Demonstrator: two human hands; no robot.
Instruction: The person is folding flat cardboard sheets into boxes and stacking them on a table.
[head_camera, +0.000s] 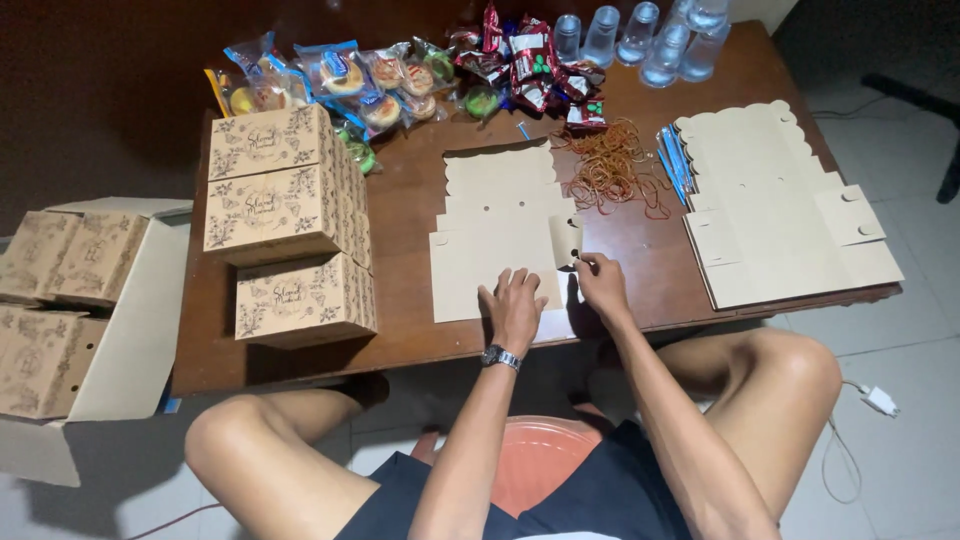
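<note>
- The flat box blank (497, 222), pale cardboard with scalloped edges, lies unfolded at the middle of the brown table (640, 270), close to the near edge.
- The left hand (514, 305) lies palm down on the blank's near panel, fingers stretched and slightly spread, pressing it flat; a wristwatch (500, 357) sits on that wrist.
- The right hand (600, 282), just at 3 o'clock of the left, has fingertips pinched together on the blank's small side flap (565, 240).
- At 1 o'clock of the blank lies a tangle of rubber bands (612, 168).
- At 3 o'clock, a stack of flat blanks (780, 200) reaches the table's right edge.
- At 9 o'clock stand three folded printed boxes (285, 225), stacked.
- At 12 o'clock, along the far edge, lie wrapped snacks (385, 80) and clear plastic cups (650, 35).
- Far at 9 o'clock, off the table, an open carton (130, 330) holds more printed boxes.
</note>
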